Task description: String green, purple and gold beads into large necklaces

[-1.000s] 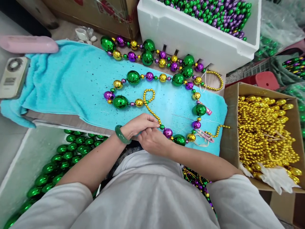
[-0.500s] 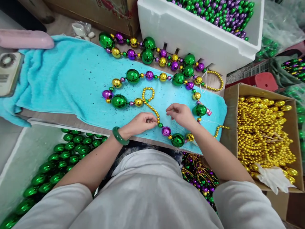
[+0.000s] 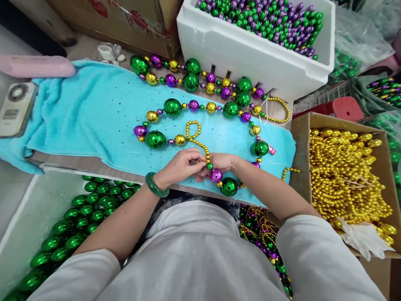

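Note:
A bead necklace (image 3: 229, 187) of big green, purple and gold balls lies looped on the turquoise towel (image 3: 106, 113). Its short gold bead strand (image 3: 201, 144) with a small loop runs down between my hands. My left hand (image 3: 184, 165), with a green bangle (image 3: 156, 185) on the wrist, pinches at the join of the gold strand and a small green bead. My right hand (image 3: 221, 162) meets it there, partly behind the beads. Its fingers are bent and mostly hidden, so what they hold cannot be made out.
A second bead necklace (image 3: 191, 82) lies along the back, by a white foam box (image 3: 250, 50) of small beads. Gold strands fill a cardboard box (image 3: 300, 142) at right. Green balls (image 3: 75, 225) sit in a bin at lower left. A small device (image 3: 17, 110) rests at far left.
My right hand has moved left and down to meet my left hand at the gold strand. My left hand stays at the same bead join. The whole view has shifted slightly.

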The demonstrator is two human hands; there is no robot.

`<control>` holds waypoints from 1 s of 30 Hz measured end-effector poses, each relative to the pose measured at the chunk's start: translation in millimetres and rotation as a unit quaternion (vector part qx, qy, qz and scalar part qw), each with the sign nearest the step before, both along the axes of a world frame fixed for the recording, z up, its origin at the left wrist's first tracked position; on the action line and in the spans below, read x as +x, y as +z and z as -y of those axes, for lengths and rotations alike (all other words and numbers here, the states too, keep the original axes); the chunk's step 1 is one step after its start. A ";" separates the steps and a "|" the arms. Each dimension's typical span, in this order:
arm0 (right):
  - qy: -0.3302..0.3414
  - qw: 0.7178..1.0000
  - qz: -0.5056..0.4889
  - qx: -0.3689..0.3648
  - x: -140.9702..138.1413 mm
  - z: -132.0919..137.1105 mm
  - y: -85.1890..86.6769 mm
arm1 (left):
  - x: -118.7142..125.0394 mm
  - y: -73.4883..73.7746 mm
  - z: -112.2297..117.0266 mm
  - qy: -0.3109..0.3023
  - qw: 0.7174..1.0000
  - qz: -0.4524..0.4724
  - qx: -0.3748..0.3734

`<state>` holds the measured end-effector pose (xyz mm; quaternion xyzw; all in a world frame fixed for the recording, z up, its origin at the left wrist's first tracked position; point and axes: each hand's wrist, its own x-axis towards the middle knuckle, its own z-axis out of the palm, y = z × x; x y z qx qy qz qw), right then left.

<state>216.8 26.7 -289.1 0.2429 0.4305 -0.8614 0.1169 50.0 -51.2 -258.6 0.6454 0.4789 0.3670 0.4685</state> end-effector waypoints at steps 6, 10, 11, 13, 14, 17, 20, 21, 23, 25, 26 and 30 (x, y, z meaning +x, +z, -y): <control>-0.009 0.972 0.093 0.214 18.9 -22.2 17.3 | -3.6 -13.1 0.5 0.032 0.998 -0.053 0.012; -0.059 0.926 0.126 0.350 28.5 -22.2 30.5 | 1.2 -20.2 2.2 0.043 0.994 -0.103 -0.018; -0.075 0.910 0.135 0.384 29.7 -20.1 32.7 | 3.0 -21.4 2.6 0.048 0.992 -0.115 -0.021; -0.114 0.878 0.153 0.439 31.2 -15.2 35.7 | 6.4 -24.0 3.7 0.061 0.987 -0.145 -0.022; -0.139 0.867 0.160 0.451 31.6 -12.9 36.5 | 8.1 -25.5 4.4 0.068 0.984 -0.161 -0.021; -0.237 0.884 0.136 0.379 29.7 -6.1 35.9 | 12.6 -30.0 6.8 0.086 0.975 -0.204 -0.020; -0.314 0.932 0.053 0.174 21.8 0.8 32.0 | 17.0 -32.2 8.8 0.099 0.964 -0.248 -0.009; -0.329 0.937 0.032 0.111 18.4 2.6 30.3 | 18.3 -32.3 9.3 0.099 0.959 -0.265 -0.003; -0.349 0.936 0.025 0.045 12.3 4.1 26.3 | 20.4 -32.3 10.5 0.097 0.952 -0.291 0.003; -0.364 0.929 0.052 0.046 8.0 2.9 22.4 | 21.8 -32.6 11.8 0.099 0.950 -0.296 0.001; -0.370 0.924 0.070 0.060 6.6 1.7 20.4 | 22.4 -33.2 12.5 0.104 0.950 -0.294 -0.001; -0.390 0.904 0.137 0.112 3.4 -2.7 14.0 | 24.5 -35.8 15.0 0.121 0.948 -0.293 -0.005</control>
